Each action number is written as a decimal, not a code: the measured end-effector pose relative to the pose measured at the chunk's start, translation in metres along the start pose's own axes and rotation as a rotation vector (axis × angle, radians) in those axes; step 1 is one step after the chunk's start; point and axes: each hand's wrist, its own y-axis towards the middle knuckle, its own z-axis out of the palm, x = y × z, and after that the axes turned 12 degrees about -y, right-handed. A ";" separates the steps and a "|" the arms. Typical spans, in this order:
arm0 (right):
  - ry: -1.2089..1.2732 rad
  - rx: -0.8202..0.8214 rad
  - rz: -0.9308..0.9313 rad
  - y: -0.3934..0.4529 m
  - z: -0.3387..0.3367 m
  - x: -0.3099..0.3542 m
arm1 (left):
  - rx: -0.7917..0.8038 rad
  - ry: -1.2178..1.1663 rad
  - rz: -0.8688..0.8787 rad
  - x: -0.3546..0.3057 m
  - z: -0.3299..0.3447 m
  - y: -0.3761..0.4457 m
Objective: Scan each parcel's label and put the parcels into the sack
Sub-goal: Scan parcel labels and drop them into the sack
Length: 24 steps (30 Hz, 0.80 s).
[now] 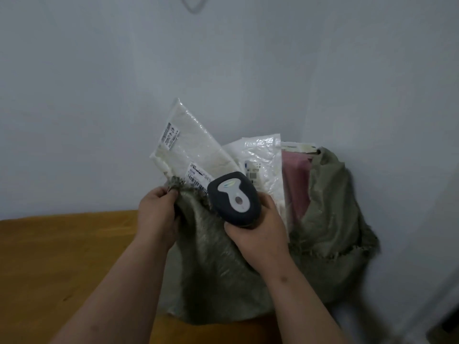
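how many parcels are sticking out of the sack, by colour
White or clear-wrapped parcels: 2, the left parcel and the middle parcel
Pink parcels: 1, the pink parcel
Total: 3 parcels showing in the sack; any deeper inside are hidden.

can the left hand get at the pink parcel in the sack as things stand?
Probably not directly. The left hand is pinching the sack's frayed rim, and the right hand with the scanner plus two white parcels lie between it and the pink parcel.
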 end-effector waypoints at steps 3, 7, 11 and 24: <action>-0.014 0.098 0.042 0.010 0.010 0.004 | 0.134 -0.057 0.100 -0.017 0.016 -0.007; 0.051 0.141 0.185 0.024 0.017 -0.018 | 0.199 -0.091 0.182 -0.025 0.018 -0.018; 0.194 0.131 0.368 0.040 0.014 -0.030 | 0.214 -0.180 0.273 -0.037 0.003 -0.022; 0.326 0.283 0.436 0.001 0.009 -0.029 | 0.191 0.083 0.009 0.026 -0.010 -0.027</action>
